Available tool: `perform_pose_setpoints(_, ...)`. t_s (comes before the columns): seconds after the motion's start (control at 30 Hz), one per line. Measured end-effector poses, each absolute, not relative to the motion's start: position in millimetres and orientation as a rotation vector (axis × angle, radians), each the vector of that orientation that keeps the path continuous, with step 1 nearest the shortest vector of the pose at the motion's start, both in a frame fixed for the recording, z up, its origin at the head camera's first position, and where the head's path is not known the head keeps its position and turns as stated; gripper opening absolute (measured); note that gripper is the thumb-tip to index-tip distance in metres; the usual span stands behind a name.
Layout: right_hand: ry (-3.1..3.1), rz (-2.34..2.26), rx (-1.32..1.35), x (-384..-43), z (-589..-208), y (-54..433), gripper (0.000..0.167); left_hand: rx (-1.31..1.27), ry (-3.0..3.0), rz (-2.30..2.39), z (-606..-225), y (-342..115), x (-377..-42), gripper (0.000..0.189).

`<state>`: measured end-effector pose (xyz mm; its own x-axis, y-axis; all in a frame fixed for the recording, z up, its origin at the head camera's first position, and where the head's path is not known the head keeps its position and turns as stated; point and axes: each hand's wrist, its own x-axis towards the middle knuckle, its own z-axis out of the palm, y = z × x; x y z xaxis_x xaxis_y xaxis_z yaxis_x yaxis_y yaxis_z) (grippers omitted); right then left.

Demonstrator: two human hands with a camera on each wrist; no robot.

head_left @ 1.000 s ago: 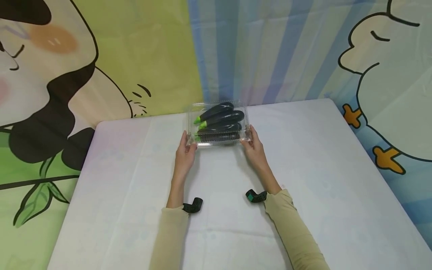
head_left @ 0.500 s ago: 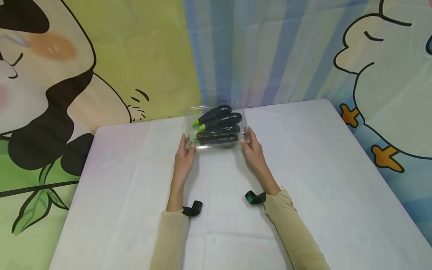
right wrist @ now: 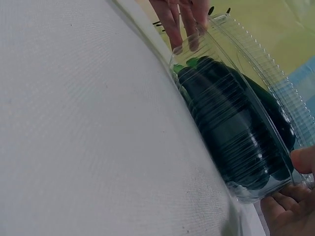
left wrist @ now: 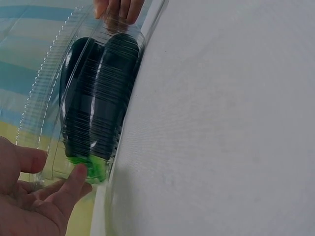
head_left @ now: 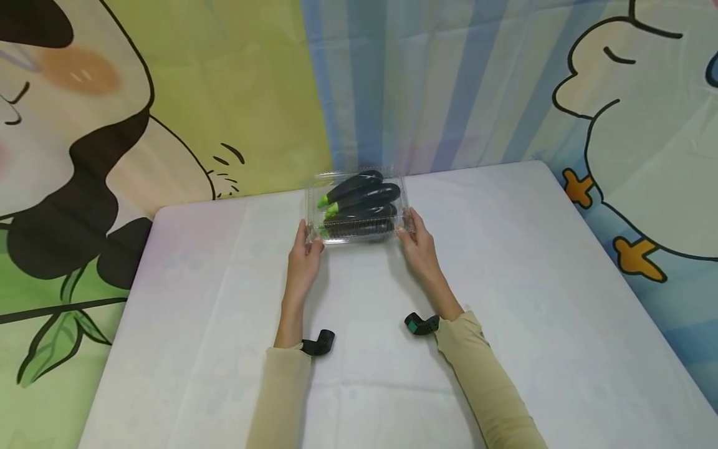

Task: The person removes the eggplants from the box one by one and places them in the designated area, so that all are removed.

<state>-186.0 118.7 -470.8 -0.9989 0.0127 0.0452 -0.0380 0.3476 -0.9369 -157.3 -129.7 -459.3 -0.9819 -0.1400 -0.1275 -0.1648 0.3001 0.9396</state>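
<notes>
A clear plastic clamshell box (head_left: 359, 240) with ribbed sides is at the far edge of the table. Inside lie several dark, glossy eggplants (head_left: 367, 197) with green stem ends to the left. My left hand (head_left: 303, 262) grips the box's near left corner, and my right hand (head_left: 419, 249) grips its near right corner. Up close in the left wrist view, the left hand (left wrist: 47, 199) has its thumb and fingers around the box end by the green stems. The right wrist view shows the right hand (right wrist: 290, 201) holding the opposite end.
A white cloth covers the table (head_left: 353, 386). Right behind its far edge hangs a printed curtain (head_left: 426, 81) with cartoon animals. Black wrist cameras, a left one (head_left: 318, 343) and a right one (head_left: 422, 323), sit at the beige sleeve cuffs.
The whole head view has shifted slightly. Both hands keep their hold on the box, which stays at nearly the same place by the table's far edge.
</notes>
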Motion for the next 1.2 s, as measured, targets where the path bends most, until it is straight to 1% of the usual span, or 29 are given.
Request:
perform_pose_setpoints(0.3, -2.534, 1.768, -0.005, -185.1, -470.1, 116.0, 0.059, -0.300, 2.522, 1.818, -458.8, -128.9, -157.1, 0.066)
perform_pose_setpoints(0.53, -2.540, 1.572, -0.038, -182.7, -471.7, 117.2, 0.048, -0.322, 2.535, 1.804, -461.9, -126.6, -155.6, 0.067)
perform_pose_setpoints(0.87, -2.576, 1.543, -0.019, -185.4, -468.8, 121.0, 0.049, -0.278, 2.654, 1.789, -459.6, -123.0, -157.0, 0.061)
perform_pose_setpoints(1.2, -2.623, 1.554, 0.026, -187.7, -466.2, 124.0, 0.051, -0.313, 2.784, 1.724, -459.7, -121.6, -157.3, 0.053)
